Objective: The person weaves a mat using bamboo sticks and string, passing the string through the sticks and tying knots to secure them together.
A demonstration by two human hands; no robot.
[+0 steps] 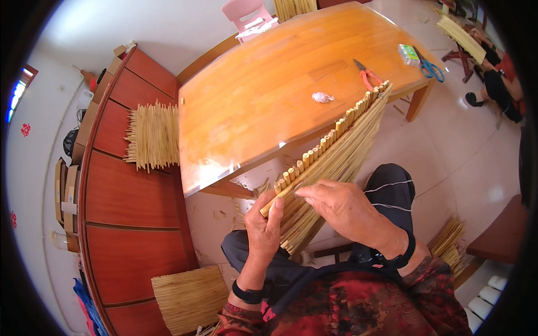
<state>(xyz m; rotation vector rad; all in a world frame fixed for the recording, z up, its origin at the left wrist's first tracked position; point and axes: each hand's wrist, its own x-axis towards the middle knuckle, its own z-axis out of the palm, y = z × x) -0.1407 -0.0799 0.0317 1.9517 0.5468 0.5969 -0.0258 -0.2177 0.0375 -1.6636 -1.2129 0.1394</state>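
Note:
A mat of straw-coloured reed stalks (pixel 348 158) slants across my lap, its row of cut ends running up toward the table's near edge. My left hand (pixel 261 225) is closed round the mat's near-left corner, its thumb pressed along the end stalk. Over the mat's face, my right hand (pixel 352 208) has its thumb and forefinger pinched together close to that end stalk. Whatever lies in the pinch is too small to make out. White string (pixel 389 185) loops around my right knee.
On the wooden table (pixel 246 106) lie pliers (pixel 365 74), blue scissors (pixel 431 70), a small box (pixel 408 55) and a plastic-wrapped lump (pixel 322 97). Reed mats (pixel 151 136) (pixel 189 297) rest by the red cabinet (pixel 131 196). Another person (pixel 501 84) sits far right.

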